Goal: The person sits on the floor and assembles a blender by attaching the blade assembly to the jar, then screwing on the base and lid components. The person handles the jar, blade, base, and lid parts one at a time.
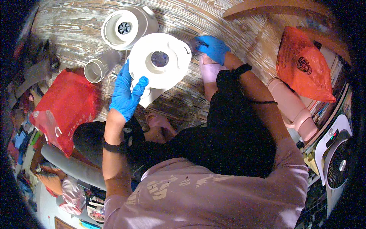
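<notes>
In a blue glove, my left hand (127,91) grips the near left edge of a white plastic juicer-like part (176,68), thumb on top. This part has a wide rounded rim and a round opening in its middle. My right hand (214,49), also gloved in blue, reaches down to the right of it. Its fingers are curled at a small greyish rounded thing (195,46), partly hidden and too unclear to name. Beyond the white part stands a white appliance base (144,23) with a black drive coupling. A clear plastic cup (100,68) lies to the left.
A red bag (70,105) is at the left and an orange-red plastic bag (305,63) at the right. Near that lies a pink bottle-shaped container (291,105). A white fan (337,156) stands at the lower right. Curved brown wood (274,8) crosses the far right.
</notes>
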`<state>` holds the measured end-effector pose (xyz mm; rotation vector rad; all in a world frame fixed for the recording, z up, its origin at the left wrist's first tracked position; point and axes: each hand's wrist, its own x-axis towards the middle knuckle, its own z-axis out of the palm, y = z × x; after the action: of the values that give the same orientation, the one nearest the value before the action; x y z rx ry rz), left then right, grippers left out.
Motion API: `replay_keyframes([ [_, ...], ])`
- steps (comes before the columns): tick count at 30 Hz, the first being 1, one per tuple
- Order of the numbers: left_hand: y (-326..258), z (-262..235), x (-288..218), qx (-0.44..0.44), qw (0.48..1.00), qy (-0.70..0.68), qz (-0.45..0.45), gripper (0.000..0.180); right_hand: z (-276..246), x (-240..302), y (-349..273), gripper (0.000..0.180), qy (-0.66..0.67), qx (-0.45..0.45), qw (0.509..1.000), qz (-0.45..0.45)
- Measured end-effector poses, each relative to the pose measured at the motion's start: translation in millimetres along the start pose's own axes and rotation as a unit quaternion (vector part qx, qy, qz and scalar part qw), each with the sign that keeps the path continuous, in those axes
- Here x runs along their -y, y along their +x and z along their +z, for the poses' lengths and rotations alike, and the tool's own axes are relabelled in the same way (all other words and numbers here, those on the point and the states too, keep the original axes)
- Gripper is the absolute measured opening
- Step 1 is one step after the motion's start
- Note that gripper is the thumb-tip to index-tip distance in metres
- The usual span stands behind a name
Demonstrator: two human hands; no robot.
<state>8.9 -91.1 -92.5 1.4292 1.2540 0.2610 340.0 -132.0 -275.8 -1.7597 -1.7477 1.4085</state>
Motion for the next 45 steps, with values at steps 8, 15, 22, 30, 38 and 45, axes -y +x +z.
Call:
replay_keyframes([
  [8, 1, -4, 4, 0.028, 0.999, 0.031, -0.009, 0.068, -62, 21, -33, 0.034, 0.392, 0.003, 0.92, 0.009],
  [15, 1, -5, 12, 0.015, 0.998, 0.024, -0.051, 0.076, -110, 173, -47, 0.033, 0.459, 0.062, 0.886, -0.012],
  [22, -2, 0, 6, -0.015, 0.999, 0.033, -0.007, 0.069, -60, 233, -27, 0.034, -0.037, -0.007, 0.997, -0.072],
  [30, -2, 1, 1, 0.002, 0.998, 0.058, -0.022, 0.065, -60, 229, -22, 0.032, -0.082, -0.053, 0.987, -0.132],
  [38, 0, 2, 3, 0.005, 0.992, 0.116, -0.041, 0.064, -61, 238, -15, 0.029, -0.064, 0.009, 0.996, -0.062],
  [45, 1, -1, -1, 0.022, 0.993, 0.112, -0.038, 0.067, -56, 231, -11, 0.035, -0.142, -0.05, 0.984, -0.099],
])
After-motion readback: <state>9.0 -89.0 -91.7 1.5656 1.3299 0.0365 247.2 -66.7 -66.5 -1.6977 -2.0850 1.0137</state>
